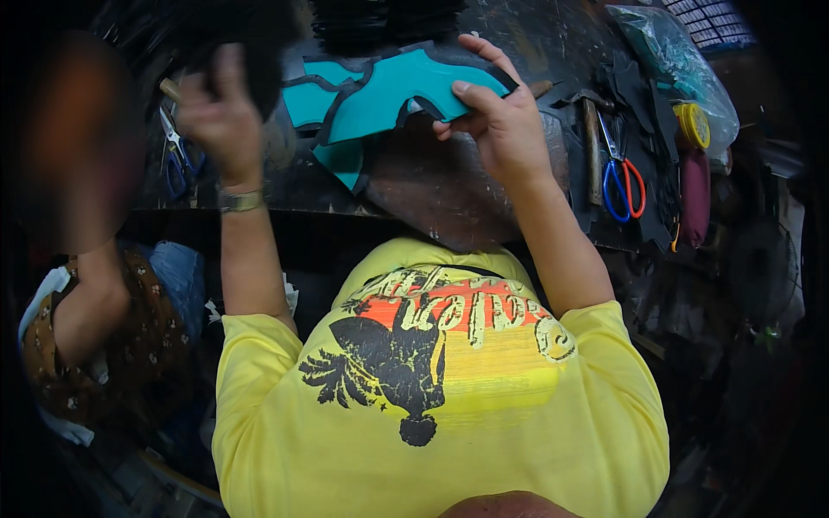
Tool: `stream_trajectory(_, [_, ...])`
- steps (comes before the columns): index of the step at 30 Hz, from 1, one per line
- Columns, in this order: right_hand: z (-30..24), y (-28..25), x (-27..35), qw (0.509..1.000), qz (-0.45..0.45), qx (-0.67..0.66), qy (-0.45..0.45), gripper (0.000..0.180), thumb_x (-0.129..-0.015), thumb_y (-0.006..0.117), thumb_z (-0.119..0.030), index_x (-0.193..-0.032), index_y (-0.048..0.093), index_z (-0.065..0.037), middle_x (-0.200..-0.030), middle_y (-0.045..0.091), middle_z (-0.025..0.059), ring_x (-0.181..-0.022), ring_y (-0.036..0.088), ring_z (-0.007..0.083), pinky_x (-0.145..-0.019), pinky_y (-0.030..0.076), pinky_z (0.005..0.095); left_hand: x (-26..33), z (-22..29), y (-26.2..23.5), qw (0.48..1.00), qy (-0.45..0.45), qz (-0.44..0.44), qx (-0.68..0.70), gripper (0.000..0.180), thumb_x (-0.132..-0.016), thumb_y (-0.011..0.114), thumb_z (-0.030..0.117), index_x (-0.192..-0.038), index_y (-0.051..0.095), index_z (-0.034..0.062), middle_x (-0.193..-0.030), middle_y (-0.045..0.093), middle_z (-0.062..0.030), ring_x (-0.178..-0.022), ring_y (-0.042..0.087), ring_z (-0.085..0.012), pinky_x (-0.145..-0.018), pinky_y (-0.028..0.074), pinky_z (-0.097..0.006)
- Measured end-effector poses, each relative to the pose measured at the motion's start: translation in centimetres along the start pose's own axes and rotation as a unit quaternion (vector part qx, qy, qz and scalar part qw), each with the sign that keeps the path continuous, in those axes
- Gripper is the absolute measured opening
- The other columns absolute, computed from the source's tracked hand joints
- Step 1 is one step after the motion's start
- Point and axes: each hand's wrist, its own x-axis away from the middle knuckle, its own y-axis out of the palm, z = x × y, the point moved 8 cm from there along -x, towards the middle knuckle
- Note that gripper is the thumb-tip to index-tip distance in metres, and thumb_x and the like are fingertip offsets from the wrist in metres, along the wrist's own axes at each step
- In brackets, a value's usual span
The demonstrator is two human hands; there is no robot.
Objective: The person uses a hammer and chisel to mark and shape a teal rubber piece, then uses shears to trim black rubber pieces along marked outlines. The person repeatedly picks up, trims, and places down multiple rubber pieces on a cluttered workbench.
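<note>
Head view: clear plastic bag [682,60], top right.

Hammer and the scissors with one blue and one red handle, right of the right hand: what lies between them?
Nothing: in the head view the hammer and the scissors lie side by side on the dark worktop, with only a bare strip of it between.

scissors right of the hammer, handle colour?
One blue loop and one red loop on the scissors, lying beside the hammer. Head view shows it best.

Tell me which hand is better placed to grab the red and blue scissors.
Probably the right hand: the scissors lie just beside it on the bench, though it pinches the teal piece. The left hand is farther off.
</note>
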Motion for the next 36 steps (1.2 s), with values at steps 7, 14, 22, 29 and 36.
stream_trajectory(7, [1.8,0.3,0.5,0.948,-0.026,0.314,0.053,0.084,-0.089,0.075,-0.026,-0.153,0.026,-0.005,-0.097,0.065,0.0191,-0.074,0.066,0.0179,-0.062,0.053,0.0296,3.6,-2.3,0.9,0.852,-0.344,-0.076,0.388,0.067,-0.079,0.073,-0.006,-0.138,0.042,-0.0053,-0.126,0.060,-0.0148,-0.109,0.063,-0.0200,-0.096,0.049,-0.029])
stream_trajectory(14, [-10.7,-10.2,9.1,0.690,0.144,0.683,-0.192,0.028,-0.087,0.073,-0.013,-0.112,0.070,-0.003,-0.096,0.070,0.0098,-0.084,0.065,0.0173,-0.077,0.052,0.0283,16.3,7.2,5.3,0.536,-0.516,-0.365,0.560,0.056,-0.066,0.077,-0.019,-0.117,0.063,0.0005,-0.110,0.070,-0.0094,-0.096,0.069,-0.0182,-0.085,0.058,-0.032])
stream_trajectory(22, [-9.1,-20.2,13.2,0.534,0.169,0.827,0.049,0.062,-0.077,0.063,0.002,-0.136,0.048,-0.007,-0.124,0.058,0.0177,-0.117,0.055,0.0365,-0.095,0.049,0.0466,21.0,13.6,6.5,0.391,-0.404,-0.616,0.552,0.029,-0.066,0.083,-0.010,-0.088,0.068,0.0014,-0.086,0.068,-0.0089,-0.079,0.068,-0.0191,-0.072,0.054,-0.027])
stream_trajectory(29, [-10.1,-21.4,12.3,0.583,0.190,0.789,0.042,0.061,-0.073,0.067,0.001,-0.131,0.049,-0.005,-0.123,0.057,0.0219,-0.114,0.057,0.0410,-0.097,0.047,0.0472,18.3,16.1,7.6,0.460,-0.266,-0.678,0.509,0.019,-0.077,0.082,0.004,-0.094,0.075,-0.0023,-0.092,0.074,-0.0046,-0.082,0.066,-0.0098,-0.076,0.050,-0.026])
stream_trajectory(36, [-14.1,-21.2,13.6,0.535,0.263,0.802,0.017,0.047,-0.075,0.071,-0.009,-0.120,0.061,-0.002,-0.114,0.063,0.0209,-0.107,0.062,0.0392,-0.092,0.049,0.0449,17.1,12.3,12.4,0.520,-0.543,-0.423,0.506,0.027,-0.087,0.073,0.007,-0.112,0.064,0.0000,-0.100,0.070,-0.0061,-0.084,0.069,-0.0118,-0.075,0.057,-0.024])
